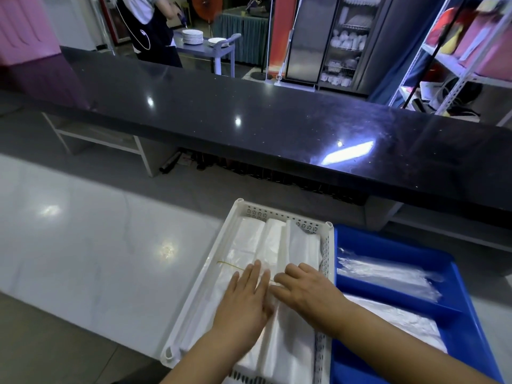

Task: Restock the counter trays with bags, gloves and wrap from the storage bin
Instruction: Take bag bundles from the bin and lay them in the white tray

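Inside the white tray (277, 214), I see my left hand (246, 297) and right hand (307, 289) lying flat, fingers spread, gripping nothing, directly atop the bundled plastic bags (257, 245); blue tray (388, 239) adjacent.

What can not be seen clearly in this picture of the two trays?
- Head view: the bags under the left hand and right hand are covered by them.
- The white tray and blue tray are cut off by the bottom edge.
- The clear packs in the blue tray: gloves or wrap, too glossy to tell.
- No storage bin is in view.
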Demonstrator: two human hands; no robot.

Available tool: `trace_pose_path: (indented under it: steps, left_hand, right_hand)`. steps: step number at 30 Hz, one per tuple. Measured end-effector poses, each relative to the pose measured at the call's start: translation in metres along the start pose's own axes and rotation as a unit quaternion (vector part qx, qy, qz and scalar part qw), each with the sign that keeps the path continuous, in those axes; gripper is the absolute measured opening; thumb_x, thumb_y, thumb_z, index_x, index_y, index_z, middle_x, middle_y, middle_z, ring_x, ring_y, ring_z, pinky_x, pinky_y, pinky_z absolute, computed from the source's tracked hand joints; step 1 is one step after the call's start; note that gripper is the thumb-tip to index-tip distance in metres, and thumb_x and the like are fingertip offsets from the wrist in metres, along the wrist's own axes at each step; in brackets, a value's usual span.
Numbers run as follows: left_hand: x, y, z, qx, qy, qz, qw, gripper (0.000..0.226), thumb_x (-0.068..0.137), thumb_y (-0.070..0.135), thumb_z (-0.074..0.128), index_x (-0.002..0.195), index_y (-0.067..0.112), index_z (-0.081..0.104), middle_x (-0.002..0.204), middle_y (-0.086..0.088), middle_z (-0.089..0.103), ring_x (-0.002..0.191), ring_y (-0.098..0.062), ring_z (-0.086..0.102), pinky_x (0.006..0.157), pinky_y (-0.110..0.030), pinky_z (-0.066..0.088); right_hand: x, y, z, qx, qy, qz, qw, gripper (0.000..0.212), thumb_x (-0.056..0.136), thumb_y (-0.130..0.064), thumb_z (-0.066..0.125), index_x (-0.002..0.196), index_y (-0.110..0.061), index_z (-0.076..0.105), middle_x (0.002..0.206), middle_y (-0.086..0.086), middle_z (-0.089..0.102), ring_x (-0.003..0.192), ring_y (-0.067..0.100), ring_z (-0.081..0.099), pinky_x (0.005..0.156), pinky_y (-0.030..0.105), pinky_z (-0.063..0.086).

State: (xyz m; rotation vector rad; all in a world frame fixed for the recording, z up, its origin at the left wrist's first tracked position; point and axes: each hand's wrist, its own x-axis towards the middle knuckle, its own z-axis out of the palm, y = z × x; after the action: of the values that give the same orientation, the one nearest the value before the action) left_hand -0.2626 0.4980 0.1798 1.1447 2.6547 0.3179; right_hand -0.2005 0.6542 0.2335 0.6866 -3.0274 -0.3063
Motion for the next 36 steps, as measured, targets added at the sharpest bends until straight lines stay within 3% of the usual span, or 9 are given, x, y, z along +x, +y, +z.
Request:
trace_pose_path:
  steps: [3,7,12,16,20,24,26,32,36]
  left_hand:
    - [0.003,-0.006,0.002,0.024,0.002,0.024,0.999,0.056,0.098,0.04,0.012,0.147,0.02,-0.005,0.157,-0.003,-0.013,0.143,-0.015,-0.014,0.112,-0.03,-0.014]
    - [0.0,-0.011,0.0,0.054,-0.018,0.037,0.998,0.058,0.098,0.038,0.017,0.146,0.019,-0.009,0.156,-0.005,-0.016,0.143,-0.018,-0.015,0.111,-0.034,-0.014]
    - [-0.011,-0.012,-0.001,0.052,-0.023,0.05,0.997,0.058,0.099,0.037,0.016,0.145,0.019,-0.013,0.155,-0.005,-0.019,0.142,-0.016,-0.019,0.109,-0.032,-0.018]
    - [-0.016,-0.012,0.002,0.042,-0.035,0.05,0.997,0.057,0.098,0.036,0.014,0.144,0.021,-0.015,0.155,-0.003,-0.021,0.136,-0.008,-0.025,0.109,-0.03,-0.019]
    - [-0.018,-0.011,-0.003,0.016,-0.036,0.043,0.998,0.056,0.099,0.034,0.017,0.145,0.022,-0.012,0.156,-0.002,-0.019,0.141,-0.011,-0.019,0.111,-0.029,-0.017]
    - [-0.02,-0.005,-0.013,-0.087,0.003,0.019,0.996,0.059,0.098,0.036,0.025,0.147,0.022,-0.005,0.157,0.004,-0.011,0.142,-0.007,-0.009,0.109,-0.021,-0.009]
    - [-0.024,0.003,-0.014,-0.106,0.006,0.04,0.994,0.064,0.096,0.041,0.032,0.147,0.024,-0.003,0.157,0.007,-0.008,0.142,-0.007,-0.006,0.109,-0.02,-0.005]
    - [-0.031,0.009,0.001,0.039,-0.112,0.143,0.983,0.073,0.091,0.036,0.045,0.148,0.02,0.001,0.156,-0.004,-0.016,0.142,-0.021,-0.019,0.109,-0.035,-0.02]
    - [-0.035,-0.005,-0.01,0.007,-0.144,0.179,0.973,0.072,0.087,0.026,0.052,0.147,0.024,0.012,0.158,0.0,-0.008,0.142,-0.017,-0.015,0.11,-0.03,-0.015]
  right_hand:
    - [0.0,0.003,-0.001,0.036,0.007,0.028,0.999,0.047,0.069,-0.018,0.071,0.113,-0.024,0.057,0.106,-0.006,0.065,0.088,0.012,0.06,0.074,0.025,0.053]
    - [0.003,0.017,-0.001,0.053,0.005,0.083,0.995,0.063,0.056,-0.016,0.084,0.113,-0.027,0.059,0.114,-0.004,0.066,0.098,0.014,0.063,0.078,0.026,0.055]
    - [0.015,0.025,0.008,0.042,-0.017,0.092,0.995,0.045,0.072,-0.021,0.076,0.114,-0.027,0.062,0.125,0.0,0.063,0.117,0.02,0.057,0.092,0.033,0.049]
    - [0.022,0.024,0.015,0.022,-0.018,0.083,0.996,0.032,0.073,-0.026,0.074,0.104,-0.026,0.065,0.112,-0.003,0.068,0.113,0.019,0.058,0.093,0.033,0.048]
    - [0.025,0.026,0.017,0.029,0.001,0.082,0.996,0.028,0.077,-0.024,0.068,0.104,-0.024,0.063,0.112,0.0,0.067,0.111,0.022,0.058,0.092,0.035,0.047]
    - [0.025,0.032,0.024,0.09,-0.005,0.126,0.988,0.053,0.085,-0.017,0.058,0.135,-0.022,0.041,0.144,0.005,0.044,0.131,0.024,0.04,0.106,0.037,0.034]
    - [0.025,0.036,0.026,0.104,-0.004,0.134,0.985,0.054,0.09,-0.017,0.051,0.141,-0.023,0.033,0.151,0.003,0.034,0.137,0.022,0.031,0.11,0.036,0.028]
    - [0.041,0.053,0.025,0.112,-0.059,0.101,0.987,0.037,0.094,-0.035,0.044,0.13,-0.023,0.047,0.146,0.003,0.041,0.141,0.02,0.024,0.115,0.038,0.016]
    - [0.054,0.073,0.02,0.091,-0.078,0.182,0.976,0.031,0.092,-0.035,0.048,0.118,-0.019,0.054,0.129,0.004,0.053,0.126,0.024,0.039,0.11,0.038,0.023]
